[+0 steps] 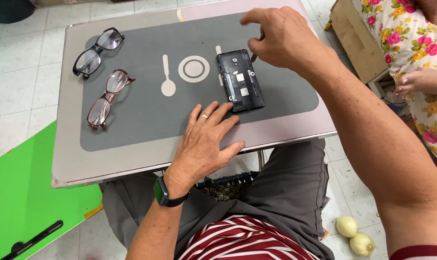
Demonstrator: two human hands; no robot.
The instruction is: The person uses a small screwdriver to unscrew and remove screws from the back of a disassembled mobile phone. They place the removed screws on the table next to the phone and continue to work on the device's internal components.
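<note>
Left hand [206, 139] flat, open, steadying opened phone [240, 81] at fingertips — right hand [281, 38] above, pinching thin tool [258, 48]; next: fine tip placement.

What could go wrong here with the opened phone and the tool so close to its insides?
The right hand holds a thin tool at the open phone; a slip might scratch exposed parts. The left hand only touches the phone's near corner, so it may slide on the table. The phone lies near the table's front edge and could be nudged off.
</note>
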